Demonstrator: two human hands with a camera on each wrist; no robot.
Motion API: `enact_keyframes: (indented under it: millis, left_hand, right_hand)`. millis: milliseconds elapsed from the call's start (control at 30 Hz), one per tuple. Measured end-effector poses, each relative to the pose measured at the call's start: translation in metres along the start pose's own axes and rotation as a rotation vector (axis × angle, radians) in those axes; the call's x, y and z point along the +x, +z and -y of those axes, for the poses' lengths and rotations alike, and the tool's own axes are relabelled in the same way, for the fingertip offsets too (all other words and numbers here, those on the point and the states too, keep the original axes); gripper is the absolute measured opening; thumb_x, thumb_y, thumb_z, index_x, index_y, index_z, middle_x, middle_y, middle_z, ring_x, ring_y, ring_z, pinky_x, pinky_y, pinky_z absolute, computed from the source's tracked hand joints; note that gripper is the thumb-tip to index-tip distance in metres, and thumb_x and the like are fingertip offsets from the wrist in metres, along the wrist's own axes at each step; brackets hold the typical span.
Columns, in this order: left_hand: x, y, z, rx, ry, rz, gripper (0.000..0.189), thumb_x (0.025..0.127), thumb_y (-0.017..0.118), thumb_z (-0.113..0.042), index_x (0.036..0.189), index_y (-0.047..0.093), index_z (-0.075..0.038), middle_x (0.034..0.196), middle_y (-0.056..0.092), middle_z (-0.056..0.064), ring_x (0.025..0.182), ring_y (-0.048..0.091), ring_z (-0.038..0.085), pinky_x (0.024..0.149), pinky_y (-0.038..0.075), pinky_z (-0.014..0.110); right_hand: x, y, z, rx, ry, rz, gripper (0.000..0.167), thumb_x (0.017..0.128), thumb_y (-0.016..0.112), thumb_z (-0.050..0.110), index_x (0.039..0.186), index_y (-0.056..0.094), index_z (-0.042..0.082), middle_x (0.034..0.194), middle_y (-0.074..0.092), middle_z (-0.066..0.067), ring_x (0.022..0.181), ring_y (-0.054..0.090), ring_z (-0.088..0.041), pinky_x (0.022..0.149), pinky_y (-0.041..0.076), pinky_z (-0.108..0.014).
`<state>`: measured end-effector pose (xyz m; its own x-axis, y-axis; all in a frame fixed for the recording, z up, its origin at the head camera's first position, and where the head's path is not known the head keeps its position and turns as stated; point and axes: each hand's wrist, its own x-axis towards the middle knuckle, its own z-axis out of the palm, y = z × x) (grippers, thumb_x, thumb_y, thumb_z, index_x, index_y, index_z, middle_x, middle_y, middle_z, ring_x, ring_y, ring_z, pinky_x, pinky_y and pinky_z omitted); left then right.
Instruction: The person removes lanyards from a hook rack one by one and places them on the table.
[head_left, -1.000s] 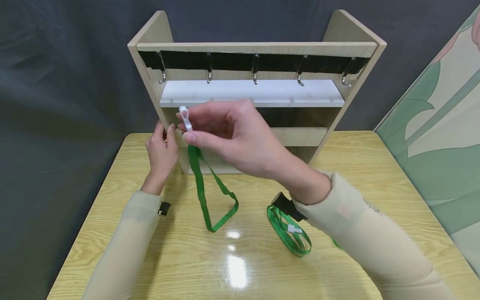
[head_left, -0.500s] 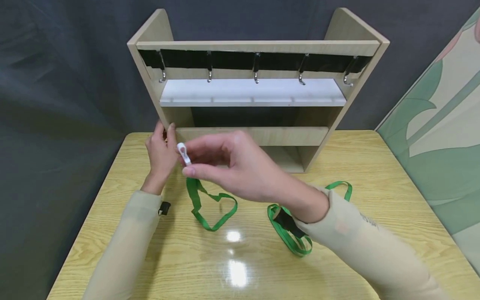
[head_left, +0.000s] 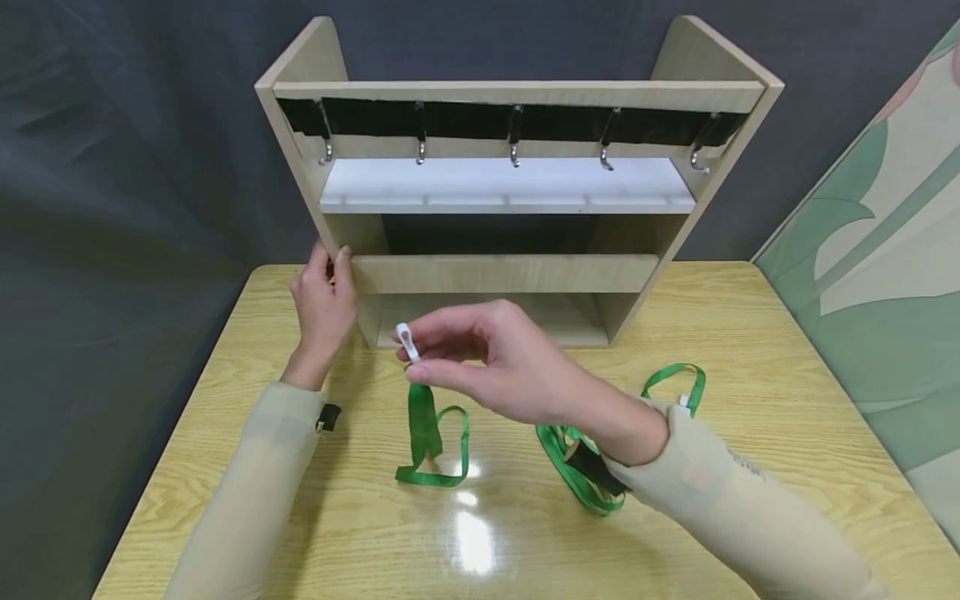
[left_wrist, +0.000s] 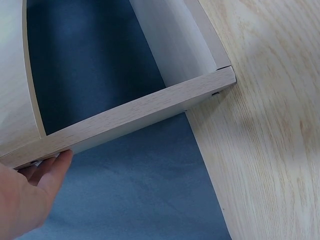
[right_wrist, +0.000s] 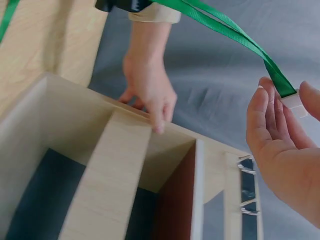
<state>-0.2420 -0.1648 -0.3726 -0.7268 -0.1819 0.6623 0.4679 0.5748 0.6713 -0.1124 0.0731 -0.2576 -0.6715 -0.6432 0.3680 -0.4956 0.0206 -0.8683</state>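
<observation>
My right hand (head_left: 517, 367) pinches the white plastic clip (head_left: 407, 340) of a green lanyard (head_left: 424, 425) between thumb and fingers, in front of the rack. Below the clip the strap droops, its lower loop bent near the tabletop. In the right wrist view the clip (right_wrist: 295, 103) shows between the fingertips. My left hand (head_left: 324, 308) holds the left side panel of a light wooden rack (head_left: 502, 273), thumb at its front edge. In the left wrist view the fingers (left_wrist: 59, 172) touch that panel's outer face.
Several metal hooks (head_left: 515, 154) hang along a black strip above the white shelf (head_left: 510, 187). A coiled green lanyard (head_left: 562, 462) lies on the wooden table (head_left: 360, 517), partly under my right forearm. Another green lanyard (head_left: 697, 387) is half hidden by the sleeve. A patterned panel borders the right.
My right hand has come down from before the white shelf and then slightly right, carrying the lanyard. Its strap has folded lower. My left hand stays on the rack's side.
</observation>
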Motion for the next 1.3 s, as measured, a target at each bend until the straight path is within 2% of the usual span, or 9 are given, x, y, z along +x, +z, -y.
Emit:
enact_keyframes:
  millis: [267,533,700,900,1067,1300]
  left_hand:
    - [0.001,-0.001,-0.001,0.001,0.017,0.003,0.032,0.101,0.047,-0.025,0.112,0.061,0.001,0.104,0.067,0.017,0.097,0.064,0.024,0.072,0.053,0.042]
    - [0.001,0.001,0.001,0.002,0.021,-0.013,0.029,0.101,0.049,-0.023,0.108,0.062,0.002,0.099,0.068,0.015,0.093,0.065,0.025,0.069,0.052,0.044]
    - [0.001,0.000,0.002,0.010,0.021,-0.012,0.029,0.101,0.049,-0.025,0.108,0.062,0.000,0.099,0.068,0.014,0.093,0.065,0.022,0.068,0.053,0.042]
    - [0.001,0.001,0.001,0.007,0.025,-0.008,0.029,0.100,0.049,-0.025,0.108,0.062,0.000,0.100,0.068,0.015,0.093,0.065,0.021,0.070,0.053,0.041]
    - [0.002,0.002,0.001,0.000,0.009,-0.010,0.028,0.100,0.050,-0.025,0.109,0.062,-0.001,0.101,0.068,0.015,0.094,0.065,0.021,0.071,0.053,0.041]
    - [0.001,0.000,0.002,0.001,0.011,-0.007,0.028,0.100,0.049,-0.024,0.109,0.062,0.000,0.102,0.068,0.015,0.094,0.065,0.023,0.070,0.053,0.041]
  right_hand:
    - [-0.004,0.000,-0.023,0.015,0.073,-0.018,0.024,0.087,0.068,0.001,0.110,0.066,-0.005,0.098,0.069,-0.004,0.088,0.065,-0.015,0.079,0.051,-0.032]
    - [-0.004,0.000,-0.047,0.039,0.125,-0.031,0.024,0.086,0.069,-0.001,0.109,0.066,-0.005,0.097,0.068,-0.006,0.086,0.065,-0.019,0.077,0.052,-0.033]
    - [-0.001,0.005,-0.063,0.041,0.172,-0.041,0.022,0.084,0.071,-0.001,0.106,0.067,-0.005,0.096,0.069,-0.007,0.085,0.065,-0.018,0.076,0.053,-0.033]
    - [-0.004,0.015,-0.079,0.000,0.248,-0.009,0.022,0.083,0.073,0.000,0.105,0.068,-0.003,0.096,0.069,-0.006,0.087,0.065,-0.013,0.078,0.052,-0.032]
    - [-0.010,0.023,-0.093,-0.017,0.287,0.011,0.019,0.084,0.072,0.001,0.103,0.068,-0.002,0.092,0.068,-0.005,0.084,0.065,-0.014,0.075,0.052,-0.029]
    - [-0.016,0.032,-0.109,-0.064,0.423,0.072,0.020,0.086,0.071,0.006,0.105,0.067,0.001,0.090,0.066,0.000,0.081,0.066,-0.013,0.070,0.052,-0.026]
